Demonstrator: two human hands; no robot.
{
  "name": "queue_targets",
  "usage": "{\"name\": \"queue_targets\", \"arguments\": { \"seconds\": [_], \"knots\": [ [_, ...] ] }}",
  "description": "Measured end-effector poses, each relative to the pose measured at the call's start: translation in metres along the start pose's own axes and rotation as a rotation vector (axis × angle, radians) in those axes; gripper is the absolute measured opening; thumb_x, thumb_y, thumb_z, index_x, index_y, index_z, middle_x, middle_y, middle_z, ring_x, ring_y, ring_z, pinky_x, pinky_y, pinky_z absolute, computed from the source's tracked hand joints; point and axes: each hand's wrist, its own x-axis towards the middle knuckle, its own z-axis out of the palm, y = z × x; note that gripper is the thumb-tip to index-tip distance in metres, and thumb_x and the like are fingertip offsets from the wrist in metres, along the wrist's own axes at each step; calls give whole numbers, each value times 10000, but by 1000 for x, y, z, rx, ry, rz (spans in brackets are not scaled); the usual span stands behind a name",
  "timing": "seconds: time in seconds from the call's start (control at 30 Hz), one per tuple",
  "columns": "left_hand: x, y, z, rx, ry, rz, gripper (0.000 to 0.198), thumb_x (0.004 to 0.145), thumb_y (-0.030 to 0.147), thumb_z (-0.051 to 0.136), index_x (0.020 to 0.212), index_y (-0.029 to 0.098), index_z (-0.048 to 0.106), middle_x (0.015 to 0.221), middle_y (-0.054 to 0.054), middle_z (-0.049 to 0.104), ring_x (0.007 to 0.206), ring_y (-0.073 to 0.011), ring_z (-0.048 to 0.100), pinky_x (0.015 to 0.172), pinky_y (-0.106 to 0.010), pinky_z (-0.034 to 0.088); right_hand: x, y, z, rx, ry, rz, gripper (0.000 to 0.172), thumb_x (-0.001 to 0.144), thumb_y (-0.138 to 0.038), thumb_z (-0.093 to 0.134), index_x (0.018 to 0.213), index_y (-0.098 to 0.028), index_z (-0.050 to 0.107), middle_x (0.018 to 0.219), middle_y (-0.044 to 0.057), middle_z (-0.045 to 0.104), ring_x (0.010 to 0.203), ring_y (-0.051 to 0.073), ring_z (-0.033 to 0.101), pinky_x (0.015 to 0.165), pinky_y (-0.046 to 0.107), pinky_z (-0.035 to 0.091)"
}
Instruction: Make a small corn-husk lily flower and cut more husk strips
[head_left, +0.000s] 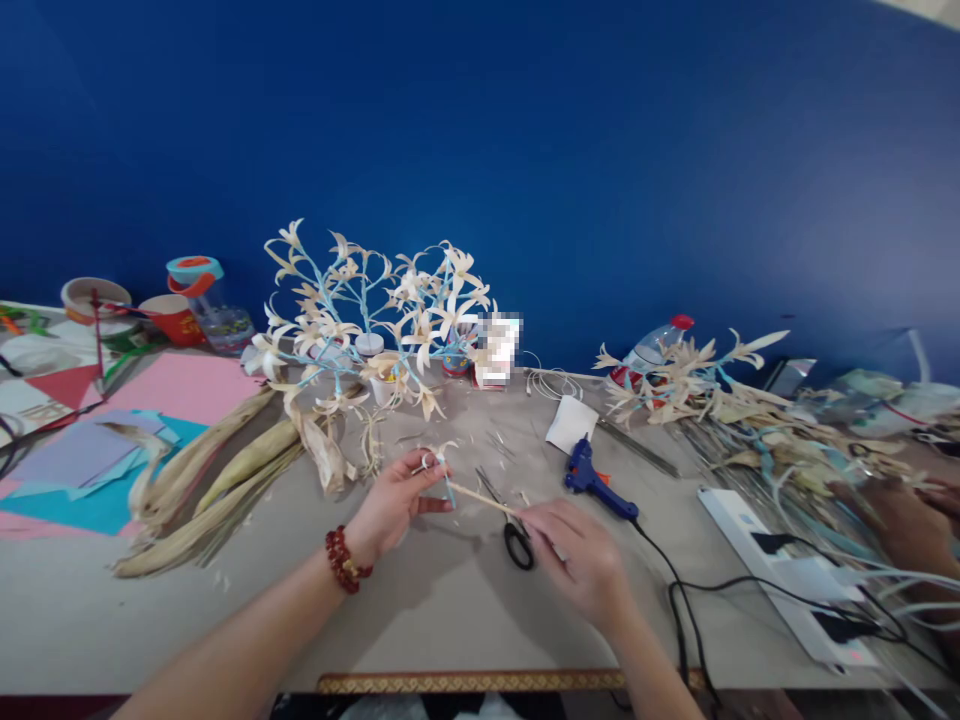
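My left hand, with a red bead bracelet on the wrist, pinches a small pale husk flower on a blue-wrapped stem. A thin pale strip runs from that stem to my right hand, which grips its other end. Black-handled scissors lie on the table between the two hands, partly under the right fingers. A blue glue gun lies just beyond the right hand, with its black cord trailing toward the front edge.
A finished branch of husk flowers stands behind, dried corn husks and coloured paper to the left. A white power strip, more flower stems and another person's hand are at right. Cups line the blue wall.
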Motion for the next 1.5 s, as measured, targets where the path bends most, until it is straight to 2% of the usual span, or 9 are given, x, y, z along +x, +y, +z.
{"name": "queue_targets", "arguments": {
  "seconds": [0.33,0.47,0.7,0.83,0.93,1.03,1.17,1.3,1.5],
  "knots": [
    [-1,1,1,-18,-1,-17,211,688,252,782,753,167,601,906,-43,638,849,-180,607,601,-319,607,-2,-1,6,114,2,75,241,899,-145,498,1087,-236,618,927,67,706,844,210,654,748,332,523],
    [-2,2,2,-27,-17,-17,212,679,259,786,765,167,616,942,-40,649,855,-187,629,597,-308,603,-7,3,9,117,74,159,211,909,-185,499,1075,-227,623,937,81,702,813,205,660,732,322,531],
    [-3,1,1,-30,-65,-4,153,731,223,745,790,166,617,983,-64,644,902,-196,619,601,-309,609,-20,46,6,-192,143,316,224,929,-285,465,1048,-183,626,975,113,703,832,238,678,757,364,538],
    [-3,1,1,-51,-84,-5,138,738,200,737,802,178,616,987,-50,647,910,-192,615,599,-315,612,-21,67,5,-366,70,306,243,931,-273,429,986,-174,644,921,112,711,823,257,675,760,391,530],
    [-4,1,1,-53,-96,8,139,738,203,737,813,178,623,986,-56,651,933,-207,620,601,-313,612,-17,71,3,-447,-23,282,235,922,-241,426,961,-172,648,913,117,701,840,274,655,772,411,515],
    [-5,2,1,-36,-94,13,147,733,216,743,835,177,645,989,-58,652,931,-217,626,599,-314,610,-6,60,0,-458,-33,275,212,909,-243,450,935,-175,649,926,125,684,835,286,629,764,424,494],
    [-6,2,4,-32,-82,13,159,718,224,757,842,177,670,981,-55,649,920,-219,624,587,-316,606,18,19,-1,-140,67,292,186,920,-268,478,908,-191,647,885,96,674,837,251,616,775,378,474],
    [-8,5,7,-17,-57,10,190,688,237,781,841,175,687,942,-57,653,908,-224,629,577,-298,596,43,-26,12,425,-52,375,170,905,-329,540,948,-213,657,883,54,686,780,187,622,707,288,485],
    [-10,7,8,-25,-86,11,140,702,234,774,781,161,685,987,-61,651,776,-175,640,589,-298,583,60,-39,44,1011,-118,547,235,796,-408,678,839,-182,630,768,17,667,742,161,616,703,274,470]
  ]
}}
